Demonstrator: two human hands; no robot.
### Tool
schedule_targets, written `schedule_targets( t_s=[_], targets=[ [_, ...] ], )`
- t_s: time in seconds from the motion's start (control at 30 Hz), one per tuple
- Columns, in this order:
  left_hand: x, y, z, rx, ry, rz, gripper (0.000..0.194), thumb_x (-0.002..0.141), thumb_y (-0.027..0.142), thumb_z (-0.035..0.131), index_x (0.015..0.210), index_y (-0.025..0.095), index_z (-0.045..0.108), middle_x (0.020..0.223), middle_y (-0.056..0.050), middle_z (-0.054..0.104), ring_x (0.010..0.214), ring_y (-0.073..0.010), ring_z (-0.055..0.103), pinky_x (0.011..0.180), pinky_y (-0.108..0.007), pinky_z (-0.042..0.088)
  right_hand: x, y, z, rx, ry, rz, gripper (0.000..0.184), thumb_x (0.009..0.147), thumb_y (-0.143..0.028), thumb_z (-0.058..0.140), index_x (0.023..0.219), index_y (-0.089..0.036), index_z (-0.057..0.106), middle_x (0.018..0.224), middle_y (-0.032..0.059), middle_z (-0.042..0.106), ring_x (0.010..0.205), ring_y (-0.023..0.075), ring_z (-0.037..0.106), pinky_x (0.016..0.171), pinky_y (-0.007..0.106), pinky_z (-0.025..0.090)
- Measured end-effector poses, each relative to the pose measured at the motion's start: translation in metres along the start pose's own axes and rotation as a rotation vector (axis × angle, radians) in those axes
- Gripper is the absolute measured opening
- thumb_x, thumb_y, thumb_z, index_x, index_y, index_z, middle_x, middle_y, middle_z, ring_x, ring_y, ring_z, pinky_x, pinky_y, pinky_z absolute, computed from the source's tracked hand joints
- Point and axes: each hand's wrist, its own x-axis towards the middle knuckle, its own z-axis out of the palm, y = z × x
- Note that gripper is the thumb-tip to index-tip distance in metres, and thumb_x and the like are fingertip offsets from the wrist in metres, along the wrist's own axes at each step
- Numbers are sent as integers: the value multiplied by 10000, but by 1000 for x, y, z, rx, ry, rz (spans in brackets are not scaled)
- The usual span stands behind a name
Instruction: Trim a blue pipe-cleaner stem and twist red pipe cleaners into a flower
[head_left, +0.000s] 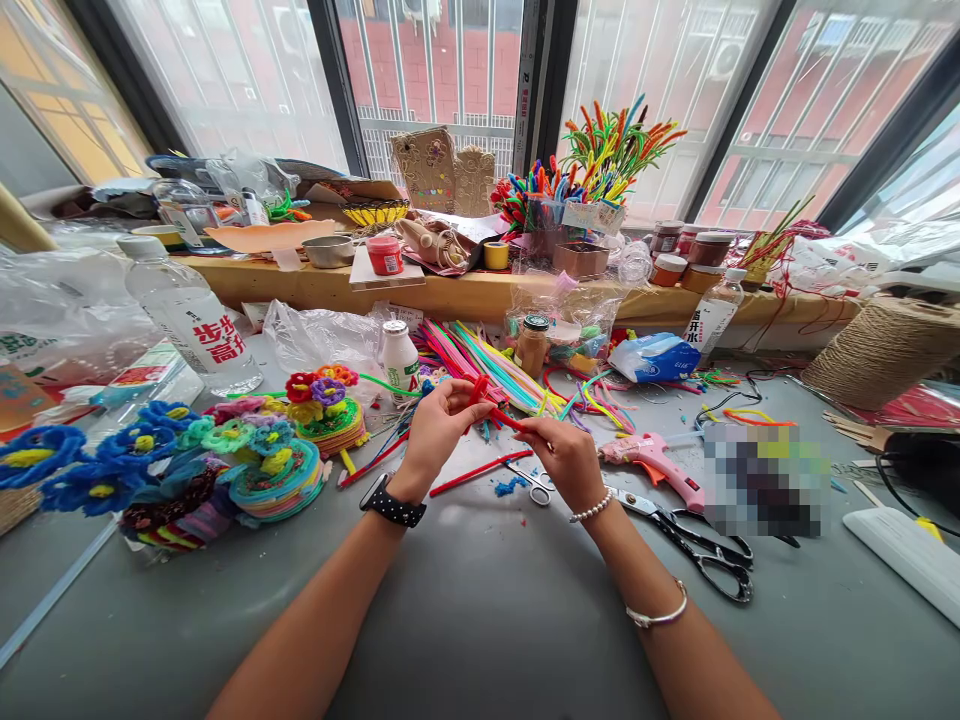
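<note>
A red pipe cleaner (504, 416) is stretched between my two hands above the grey table. My left hand (444, 428) pinches its bent, folded end between thumb and fingers. Farther along, the straight part is gripped by the fingertips of my right hand (562, 455). Below them another red pipe cleaner (476, 474) lies flat on the table. Small scissors (537, 488) rest partly behind my right hand, beside some blue fuzzy scraps (511, 487). A loose bundle of coloured pipe cleaners (487, 360) spreads out behind my hands.
Pipe-cleaner flowers (150, 445) and a round flower pot (277, 485) stand at left. To the right lie a pink glue gun (660, 465), large black-handled scissors (705, 545) and a white power strip (904, 560). A white bottle (400, 360) and a jar (532, 345) stand behind.
</note>
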Motion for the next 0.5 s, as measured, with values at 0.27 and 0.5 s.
schedule_targets(
  t_s=[0.27,0.5],
  targets=[
    [-1,3,1,37,50,9,244,584,302,641,737,169,505,712,-9,620,658,-141,583,529,-227,431,4,3,3,422,59,272,236,728,-351,511,831,-153,589,657,34,643,455,113,538,396,220,421],
    [-2,0,1,33,-8,106,272,622,286,618,842,164,514,833,-49,638,796,-171,598,722,-304,457,4,8,2,372,118,271,202,738,-312,502,827,-171,616,694,33,616,506,113,535,443,219,423]
  ],
)
